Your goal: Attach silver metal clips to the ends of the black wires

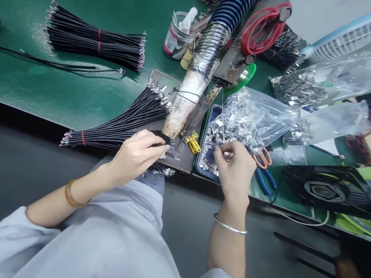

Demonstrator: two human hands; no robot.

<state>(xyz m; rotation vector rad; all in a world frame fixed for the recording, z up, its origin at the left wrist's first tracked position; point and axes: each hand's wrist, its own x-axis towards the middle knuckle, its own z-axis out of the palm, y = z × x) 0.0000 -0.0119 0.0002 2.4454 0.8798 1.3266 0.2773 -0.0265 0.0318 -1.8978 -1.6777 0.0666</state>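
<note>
My left hand point(137, 154) is closed in a pinch beside the loose end of a bundle of black cables point(124, 119). A small pale piece shows at its fingertips, too small to name. The bundle is tied with a red band at its left end and fans out toward metal-tipped ends on a brown board. Over a blue tray point(197, 161) of small metal connectors point(214, 131), my right hand point(237, 170) has thumb and forefinger bent together; what they hold, if anything, is hidden. Between the hands lies a yellow clip-like piece point(193, 143), near the soldering iron's metal tip point(191, 119).
A white-ended extraction hose point(186, 97) hangs over the board. Another tied cable bundle point(94, 41) lies on the green table point(11, 77). A plastic cup point(177, 39) stands behind. Bags of connectors point(257, 117), blue-handled pliers point(266, 182) and a black fan point(330, 189) are at right.
</note>
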